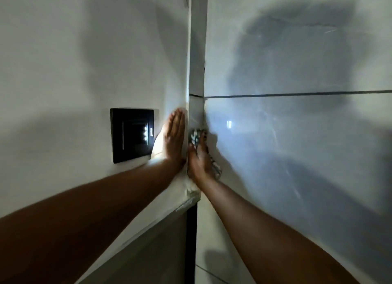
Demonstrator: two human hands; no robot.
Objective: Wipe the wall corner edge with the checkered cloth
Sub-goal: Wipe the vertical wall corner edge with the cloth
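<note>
The wall corner edge runs vertically through the middle of the head view, a narrow pale strip between a painted wall and a glossy tiled wall. My right hand presses the checkered cloth against the strip; grey-white cloth shows above the fingers and below the palm. My left hand lies flat with fingers together on the painted wall just left of the edge, holding nothing.
A black switch panel with small lit indicators sits on the painted wall, left of my left hand. The tiled wall to the right has a dark grout line. A dark vertical gap runs below the corner.
</note>
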